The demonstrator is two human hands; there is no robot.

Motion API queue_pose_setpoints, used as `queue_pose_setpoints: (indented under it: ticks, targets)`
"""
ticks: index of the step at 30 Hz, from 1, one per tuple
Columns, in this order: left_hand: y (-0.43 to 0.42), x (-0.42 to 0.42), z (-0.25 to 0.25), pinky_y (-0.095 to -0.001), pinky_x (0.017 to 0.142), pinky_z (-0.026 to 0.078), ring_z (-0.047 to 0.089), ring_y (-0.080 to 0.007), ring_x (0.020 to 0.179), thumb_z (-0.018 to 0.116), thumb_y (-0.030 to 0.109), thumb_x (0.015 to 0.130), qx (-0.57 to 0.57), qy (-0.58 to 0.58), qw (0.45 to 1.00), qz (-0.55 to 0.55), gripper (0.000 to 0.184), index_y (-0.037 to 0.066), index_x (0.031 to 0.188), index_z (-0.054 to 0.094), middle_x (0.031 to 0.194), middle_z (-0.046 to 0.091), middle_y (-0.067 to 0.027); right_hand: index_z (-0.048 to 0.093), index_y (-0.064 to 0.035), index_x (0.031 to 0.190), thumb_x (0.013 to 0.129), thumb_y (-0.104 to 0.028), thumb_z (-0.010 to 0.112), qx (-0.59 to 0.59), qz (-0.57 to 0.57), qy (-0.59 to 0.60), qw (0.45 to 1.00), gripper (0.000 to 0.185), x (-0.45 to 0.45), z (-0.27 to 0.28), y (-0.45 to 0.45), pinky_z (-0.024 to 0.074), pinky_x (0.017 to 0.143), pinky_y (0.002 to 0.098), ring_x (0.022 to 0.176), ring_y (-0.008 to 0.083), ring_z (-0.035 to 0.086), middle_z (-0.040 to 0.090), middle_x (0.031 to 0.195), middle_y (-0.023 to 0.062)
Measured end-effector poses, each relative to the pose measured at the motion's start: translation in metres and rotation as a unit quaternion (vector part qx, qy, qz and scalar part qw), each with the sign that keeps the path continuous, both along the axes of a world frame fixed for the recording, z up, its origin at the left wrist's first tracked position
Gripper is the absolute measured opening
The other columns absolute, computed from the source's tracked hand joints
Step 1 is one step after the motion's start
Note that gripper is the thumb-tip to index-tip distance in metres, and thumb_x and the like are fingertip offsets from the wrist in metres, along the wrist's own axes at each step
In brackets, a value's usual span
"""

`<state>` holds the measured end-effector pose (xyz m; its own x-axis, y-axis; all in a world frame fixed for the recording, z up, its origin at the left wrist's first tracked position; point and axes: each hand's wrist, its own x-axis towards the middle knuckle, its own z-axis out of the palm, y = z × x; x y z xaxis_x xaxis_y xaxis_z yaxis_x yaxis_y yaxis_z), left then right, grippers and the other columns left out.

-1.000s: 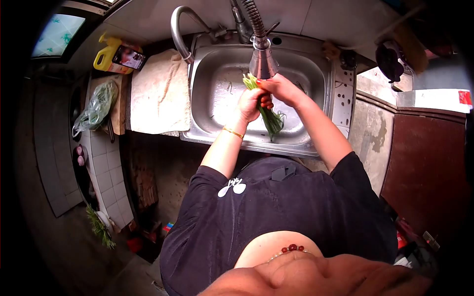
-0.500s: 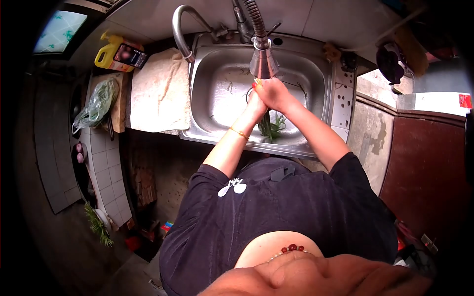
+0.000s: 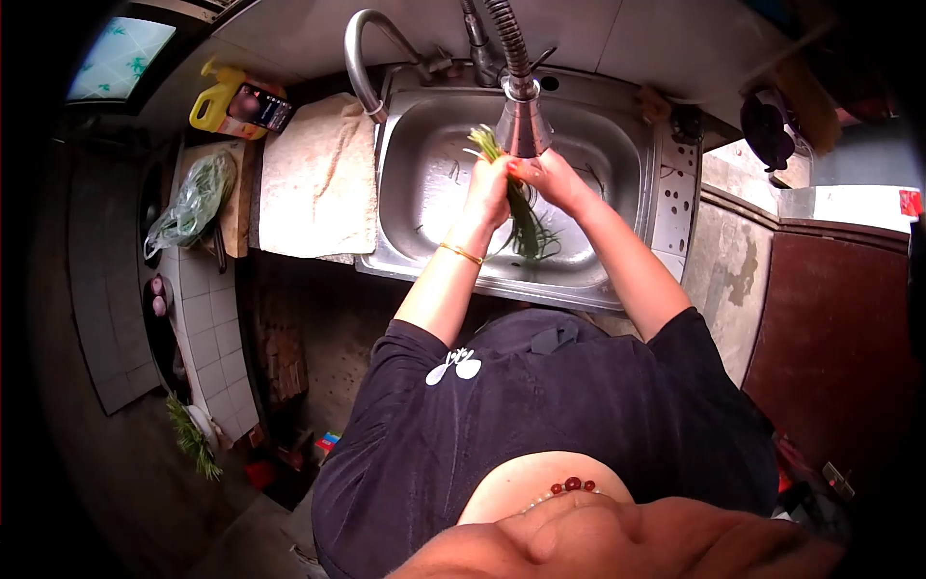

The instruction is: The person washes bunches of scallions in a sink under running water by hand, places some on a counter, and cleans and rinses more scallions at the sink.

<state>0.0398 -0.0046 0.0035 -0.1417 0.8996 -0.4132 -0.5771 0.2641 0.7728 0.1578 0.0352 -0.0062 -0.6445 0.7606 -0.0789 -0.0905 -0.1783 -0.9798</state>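
Note:
Over the sink, my left hand [image 3: 489, 190] is closed round a bunch of long, thin greens [image 3: 526, 232]. Their pale stem ends stick up past the fingers, and the dark leaves hang down toward the sink's near side. My right hand [image 3: 555, 181] grips the same bunch from the right, its fingertips pressed against the stems and partly hidden. Right above it is the flared metal spout of the spring faucet [image 3: 524, 125]. Both hands are inside the stainless steel sink [image 3: 632, 179], where a few loose bits of green lie on the bottom.
A curved second faucet [image 3: 355, 63] arches over the sink's left corner. Left of the sink lie a beige cloth [image 3: 318, 183], a bag of greens [image 3: 198, 198] and a yellow jug [image 3: 207, 106] with a phone [image 3: 260, 106] in front. Tiled wall stands behind.
My hands have turned and moved slightly apart below the spout. The bunch's pale stem ends now show above the fingers, where the hands covered them before.

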Motion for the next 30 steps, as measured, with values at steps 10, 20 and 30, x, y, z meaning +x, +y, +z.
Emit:
queue_pose_setpoints:
  ticks: [10, 20, 30]
  targets:
    - [0.000, -0.026, -0.004, -0.0383, 0.079, 0.043, 0.053, -0.0244, 0.080, 0.048, 0.010, 0.078, -0.013, -0.218, 0.976, 0.000, 0.009, 0.003, 0.084, 0.049, 0.078, 0.053, -0.0107, 0.041, 0.0004, 0.099, 0.077, -0.014, 0.060, -0.013, -0.093, -0.073, 0.993, 0.032, -0.001, -0.020, -0.020, 0.0486, 0.062, 0.0311, 0.072, 0.0226, 0.061, 0.058, 0.086, 0.0141]
    - [-0.006, -0.038, -0.011, -0.0358, 0.082, 0.042, 0.056, -0.0205, 0.088, 0.047, 0.010, 0.081, 0.016, -0.112, 0.993, -0.045, 0.020, 0.001, 0.098, 0.053, 0.095, 0.059, -0.0095, 0.048, 0.0024, 0.093, 0.082, -0.010, 0.054, -0.201, 0.014, 0.082, 0.976, 0.018, 0.009, -0.015, -0.012, 0.0503, 0.061, 0.0286, 0.068, 0.0196, 0.061, 0.059, 0.080, 0.0122]
    - [-0.001, -0.043, -0.018, -0.0335, 0.073, 0.046, 0.057, -0.0199, 0.077, 0.051, 0.013, 0.082, 0.003, -0.171, 0.984, -0.049, 0.015, 0.003, 0.092, 0.055, 0.082, 0.058, -0.0083, 0.055, 0.0028, 0.088, 0.082, -0.008, 0.050, -0.275, 0.039, 0.103, 0.955, 0.013, 0.013, -0.002, -0.007, 0.0499, 0.063, 0.0278, 0.069, 0.0196, 0.061, 0.061, 0.082, 0.0138]
